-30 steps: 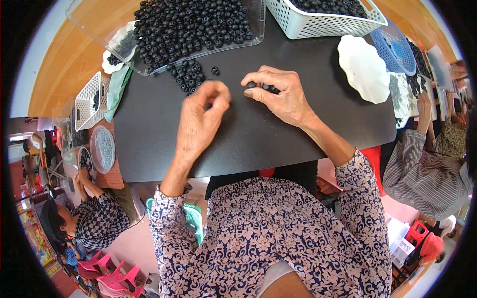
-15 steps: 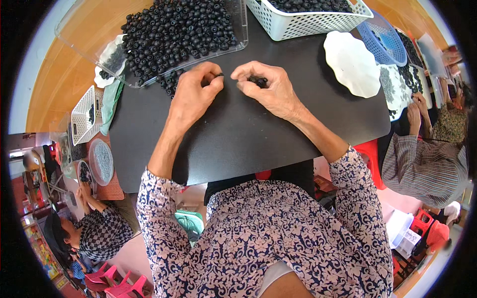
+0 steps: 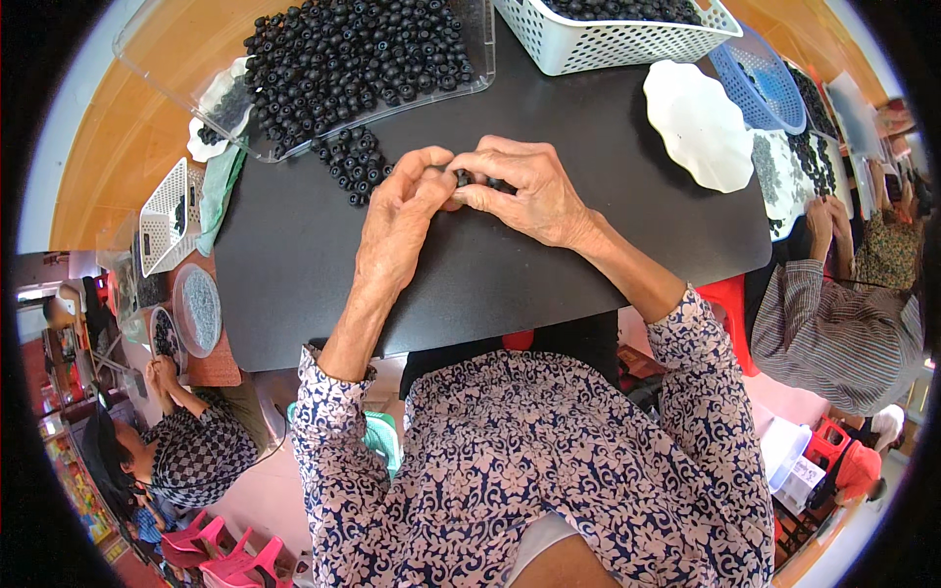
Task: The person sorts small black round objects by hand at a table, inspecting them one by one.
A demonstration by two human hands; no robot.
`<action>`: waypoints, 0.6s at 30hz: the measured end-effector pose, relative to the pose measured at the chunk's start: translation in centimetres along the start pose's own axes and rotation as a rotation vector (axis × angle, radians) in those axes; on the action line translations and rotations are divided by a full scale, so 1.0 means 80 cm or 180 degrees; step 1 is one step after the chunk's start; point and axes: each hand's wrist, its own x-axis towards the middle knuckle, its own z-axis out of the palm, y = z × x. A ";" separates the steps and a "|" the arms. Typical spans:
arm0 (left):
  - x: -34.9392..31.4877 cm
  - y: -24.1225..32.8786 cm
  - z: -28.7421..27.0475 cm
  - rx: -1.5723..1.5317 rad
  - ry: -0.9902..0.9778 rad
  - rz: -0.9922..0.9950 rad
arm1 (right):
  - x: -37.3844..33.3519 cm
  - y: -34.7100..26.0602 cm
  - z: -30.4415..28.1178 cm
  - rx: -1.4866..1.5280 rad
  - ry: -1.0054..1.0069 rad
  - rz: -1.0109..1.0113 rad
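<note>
Over the dark table my left hand point(image 3: 404, 201) and my right hand point(image 3: 524, 191) meet at the fingertips. Both have bent, closed fingers. A blueberry-like dark ball point(image 3: 463, 177) shows where the fingertips come together. More blueberries point(image 3: 500, 184) sit inside the curl of my right hand, partly hidden by its fingers. Just left of my left hand, a small cluster of blueberries point(image 3: 351, 165) lies on the table. Beyond it, a clear plastic tray point(image 3: 417, 106) holds a large heap of blueberries point(image 3: 358, 59).
A white perforated basket point(image 3: 598, 51) with dark balls stands at the far side. To its right are a white scalloped plate point(image 3: 698, 125) and a blue basket point(image 3: 760, 83). Co-workers sit left point(image 3: 201, 446) and right point(image 3: 833, 323). A green cloth point(image 3: 222, 196) hangs at the table's left edge.
My left hand has moved down and right from the loose cluster, which is now more exposed. Its fingertips have come together with those of my right hand.
</note>
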 end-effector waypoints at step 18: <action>0.027 0.009 -0.040 0.5126 0.0485 0.1782 | 0.002 -0.007 -0.009 0.1699 -0.0177 0.1219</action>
